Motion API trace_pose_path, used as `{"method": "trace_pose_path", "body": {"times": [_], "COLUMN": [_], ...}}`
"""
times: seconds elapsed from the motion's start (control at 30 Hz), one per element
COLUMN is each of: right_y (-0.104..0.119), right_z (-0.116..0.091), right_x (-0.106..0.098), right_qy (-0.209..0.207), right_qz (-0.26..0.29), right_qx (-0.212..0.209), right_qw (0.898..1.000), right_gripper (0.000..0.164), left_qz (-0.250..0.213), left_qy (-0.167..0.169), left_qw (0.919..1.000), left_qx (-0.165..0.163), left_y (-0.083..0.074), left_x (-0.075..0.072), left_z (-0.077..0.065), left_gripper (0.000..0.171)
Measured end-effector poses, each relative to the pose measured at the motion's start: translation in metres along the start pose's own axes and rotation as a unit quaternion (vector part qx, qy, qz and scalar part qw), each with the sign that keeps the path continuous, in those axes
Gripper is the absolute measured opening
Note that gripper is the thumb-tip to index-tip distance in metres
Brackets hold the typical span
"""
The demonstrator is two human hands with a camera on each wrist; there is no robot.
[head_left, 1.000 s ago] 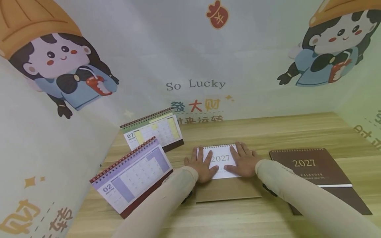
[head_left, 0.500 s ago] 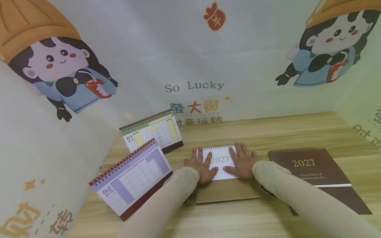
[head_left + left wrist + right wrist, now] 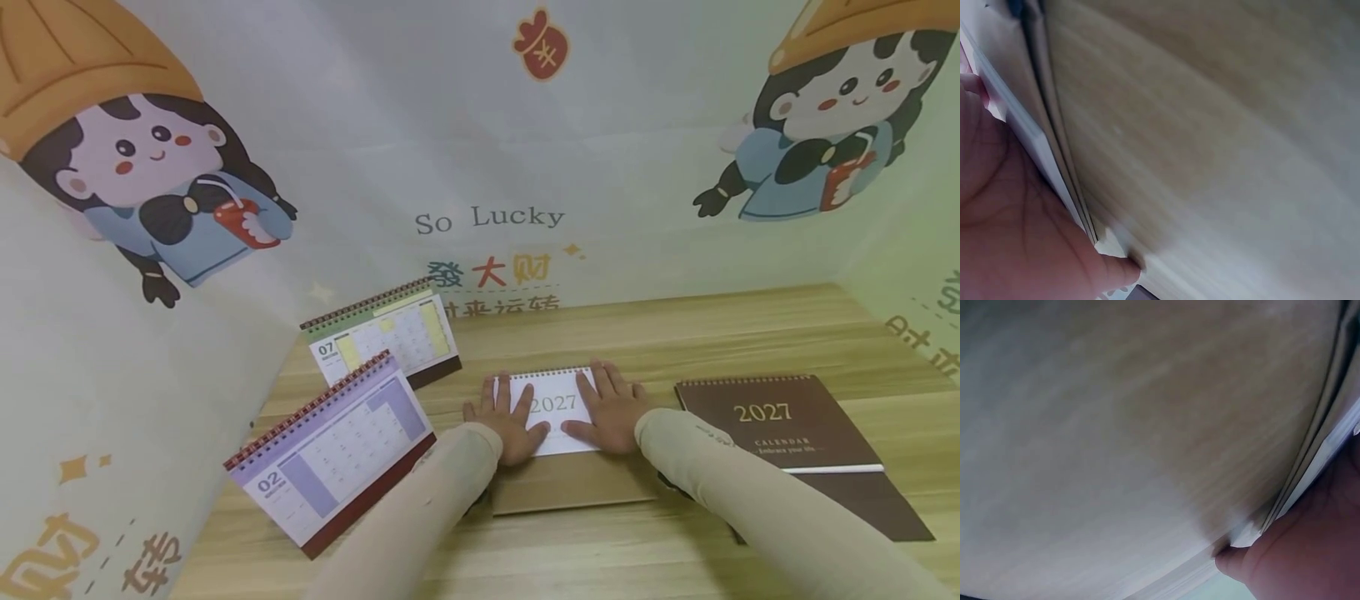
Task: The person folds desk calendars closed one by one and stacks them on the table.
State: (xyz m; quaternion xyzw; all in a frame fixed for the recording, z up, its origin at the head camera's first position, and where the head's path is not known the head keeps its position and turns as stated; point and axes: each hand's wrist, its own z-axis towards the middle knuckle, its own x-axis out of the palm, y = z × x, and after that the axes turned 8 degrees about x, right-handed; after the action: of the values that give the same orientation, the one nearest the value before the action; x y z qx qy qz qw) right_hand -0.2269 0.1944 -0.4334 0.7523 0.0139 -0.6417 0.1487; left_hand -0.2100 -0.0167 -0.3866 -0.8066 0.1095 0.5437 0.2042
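Observation:
A desk calendar (image 3: 555,429) with a white "2027" page and a tan base lies flat at the middle of the table. My left hand (image 3: 512,423) rests on its left side, fingers spread and straight. On its right side rests my right hand (image 3: 615,412), also with spread fingers. Both thumbs point inward over the white page. In the left wrist view the palm (image 3: 1029,231) lies against the stacked page edges, with the folded tan base beneath. The right wrist view shows the other palm (image 3: 1316,550) along the opposite edge.
Two desk calendars stand at the left: a purple one (image 3: 341,446) in front and a green-topped one (image 3: 405,333) behind. A brown "2027" calendar (image 3: 780,425) lies at the right, partly behind the right sleeve. Printed cloth walls (image 3: 337,150) surround the wooden table (image 3: 690,325).
Both hands stay on the calendar in nearly the same pose. The head view has shifted very slightly; the calendars have not moved on the table.

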Motion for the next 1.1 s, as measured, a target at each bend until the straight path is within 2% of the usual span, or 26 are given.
{"method": "trace_pose_path", "body": {"times": [0.4, 0.6, 0.8, 0.9, 0.97, 1.03, 1.1], "right_y": [0.003, 0.001, -0.001, -0.001, -0.002, -0.004, -0.008], "right_z": [0.003, 0.008, 0.007, 0.004, -0.001, -0.005, -0.009], "right_x": [-0.006, -0.007, -0.016, -0.033, -0.045, -0.054, -0.057], "right_qy": [0.003, 0.001, 0.027, 0.019, -0.010, -0.048, -0.064], "right_qz": [0.001, -0.014, 0.018, 0.100, 0.150, 0.190, 0.192], "right_qx": [-0.003, -0.001, -0.016, -0.007, 0.014, 0.049, 0.079], "right_qw": [1.000, 1.000, 0.999, 0.995, 0.988, 0.979, 0.976], "right_gripper": [0.091, 0.091, 0.089, 0.078, 0.066, 0.057, 0.050], "left_qz": [0.015, 0.006, -0.011, -0.044, -0.084, -0.123, -0.144], "left_qy": [-0.008, -0.003, -0.004, -0.052, -0.103, -0.157, -0.183], "left_qw": [0.9999, 1.0000, 0.9998, 0.9971, 0.9904, 0.9795, 0.9725], "left_qx": [-0.003, 0.000, 0.014, 0.035, 0.039, 0.030, 0.008], "left_y": [0.004, 0.005, 0.016, 0.024, 0.028, 0.031, 0.033], "left_x": [-0.003, -0.007, 0.002, 0.004, 0.002, -0.002, -0.005], "left_z": [0.004, 0.006, 0.018, 0.024, 0.025, 0.023, 0.018], "left_gripper": [0.069, 0.069, 0.073, 0.074, 0.070, 0.064, 0.058]}}
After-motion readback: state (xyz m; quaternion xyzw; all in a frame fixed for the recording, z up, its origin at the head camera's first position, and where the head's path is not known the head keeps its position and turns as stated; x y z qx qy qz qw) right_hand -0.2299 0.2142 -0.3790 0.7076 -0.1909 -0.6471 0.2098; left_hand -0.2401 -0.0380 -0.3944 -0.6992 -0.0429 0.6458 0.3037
